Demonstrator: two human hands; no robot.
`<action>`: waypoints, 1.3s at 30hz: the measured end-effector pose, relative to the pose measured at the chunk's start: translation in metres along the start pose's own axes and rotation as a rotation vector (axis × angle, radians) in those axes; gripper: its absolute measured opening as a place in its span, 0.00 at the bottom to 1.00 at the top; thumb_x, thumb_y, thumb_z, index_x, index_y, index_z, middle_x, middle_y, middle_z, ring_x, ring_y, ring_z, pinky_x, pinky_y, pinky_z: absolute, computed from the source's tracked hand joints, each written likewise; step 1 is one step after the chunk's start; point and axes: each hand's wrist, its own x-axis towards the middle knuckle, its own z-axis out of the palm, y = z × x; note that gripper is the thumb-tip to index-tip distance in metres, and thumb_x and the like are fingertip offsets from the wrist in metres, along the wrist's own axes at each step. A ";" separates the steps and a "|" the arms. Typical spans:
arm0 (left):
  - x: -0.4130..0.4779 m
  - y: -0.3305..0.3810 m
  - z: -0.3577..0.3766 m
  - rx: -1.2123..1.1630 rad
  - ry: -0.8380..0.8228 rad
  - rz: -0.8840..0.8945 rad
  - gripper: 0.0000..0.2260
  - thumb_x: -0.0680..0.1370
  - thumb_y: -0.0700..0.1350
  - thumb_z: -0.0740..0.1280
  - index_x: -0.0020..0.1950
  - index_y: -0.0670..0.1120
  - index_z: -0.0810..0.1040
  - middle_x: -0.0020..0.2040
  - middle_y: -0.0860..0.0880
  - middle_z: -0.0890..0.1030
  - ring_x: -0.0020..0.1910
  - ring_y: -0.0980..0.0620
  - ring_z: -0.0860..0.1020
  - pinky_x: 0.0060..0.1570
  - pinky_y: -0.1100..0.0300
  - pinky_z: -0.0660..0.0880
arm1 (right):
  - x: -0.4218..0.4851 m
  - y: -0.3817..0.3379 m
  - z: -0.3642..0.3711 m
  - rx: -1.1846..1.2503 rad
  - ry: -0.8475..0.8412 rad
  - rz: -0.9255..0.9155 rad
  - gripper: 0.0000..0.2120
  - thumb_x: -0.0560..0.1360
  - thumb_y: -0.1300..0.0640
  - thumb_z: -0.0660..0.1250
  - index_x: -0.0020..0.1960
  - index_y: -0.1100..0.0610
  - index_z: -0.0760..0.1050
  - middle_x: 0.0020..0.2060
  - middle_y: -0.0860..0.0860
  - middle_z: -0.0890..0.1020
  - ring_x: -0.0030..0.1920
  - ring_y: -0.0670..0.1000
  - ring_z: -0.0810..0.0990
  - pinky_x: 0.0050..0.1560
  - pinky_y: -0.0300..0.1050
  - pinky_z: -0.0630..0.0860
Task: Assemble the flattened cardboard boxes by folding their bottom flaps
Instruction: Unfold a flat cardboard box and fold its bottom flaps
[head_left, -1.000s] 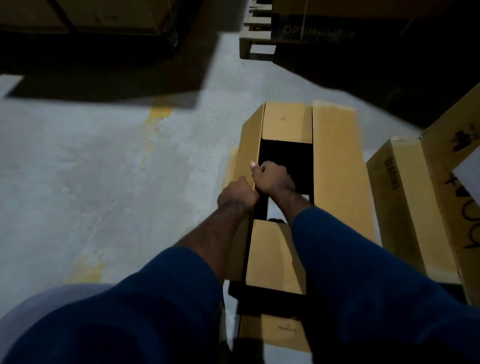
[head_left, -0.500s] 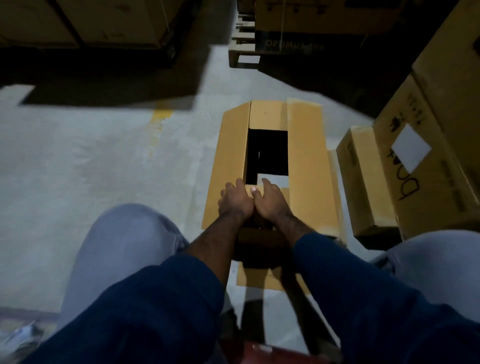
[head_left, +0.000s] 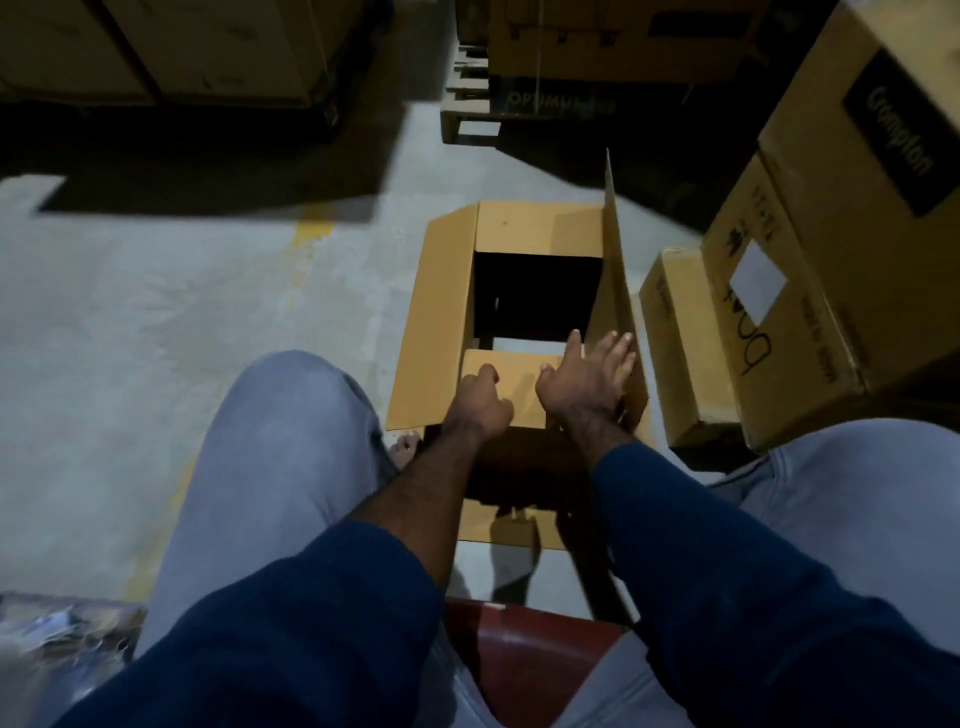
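The cardboard box (head_left: 498, 527) is sitting on the concrete floor (head_left: 208, 312) between the seated person's knees, bottom end up, and the folding is in full swing. The far flap (head_left: 540, 231) and the near flap (head_left: 511, 376) are both lying inward, with a dark gap open between them. The left flap (head_left: 441, 322) is splayed outward. The right flap (head_left: 613, 280) is standing almost upright.

The left grip (head_left: 480, 404) is resting on the near flap with its fingers curled under; I cannot tell from here whether it is pinching an edge or just pressing. The right grip (head_left: 584, 382) is wide open, fingers spread, and it is holding nothing as it meets the inner face of the tall right flap low down.

Here is where it could be going wrong, to my eye. If the left grip is easing off, the near flap is likely to be springing back up and blocking the long flap. Pushing the right flap so near its crease, at one end only, may be buckling the board instead of hinging it. The small carton (head_left: 685, 358) is standing just beside that side, so a sliding box could be jamming against it. And the light box itself may be skidding on the floor.
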 end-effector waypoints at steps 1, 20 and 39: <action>0.005 0.001 0.003 0.001 0.002 0.010 0.19 0.79 0.44 0.67 0.69 0.45 0.69 0.62 0.43 0.75 0.52 0.46 0.75 0.46 0.53 0.76 | 0.006 0.012 0.001 0.000 -0.003 0.046 0.37 0.79 0.39 0.61 0.83 0.50 0.53 0.81 0.65 0.48 0.81 0.67 0.42 0.79 0.62 0.41; 0.059 0.003 0.030 0.014 -0.075 0.105 0.20 0.80 0.47 0.68 0.71 0.46 0.70 0.65 0.44 0.75 0.54 0.49 0.76 0.50 0.51 0.80 | 0.081 0.096 0.049 0.271 -0.137 0.320 0.18 0.81 0.46 0.66 0.60 0.60 0.76 0.54 0.58 0.80 0.53 0.58 0.81 0.47 0.50 0.79; 0.084 -0.004 0.032 0.128 0.197 0.031 0.18 0.80 0.48 0.67 0.70 0.47 0.72 0.65 0.46 0.75 0.65 0.45 0.71 0.63 0.47 0.73 | 0.102 0.091 0.069 0.110 -0.085 0.226 0.13 0.82 0.48 0.62 0.56 0.58 0.75 0.43 0.54 0.76 0.41 0.53 0.76 0.39 0.48 0.74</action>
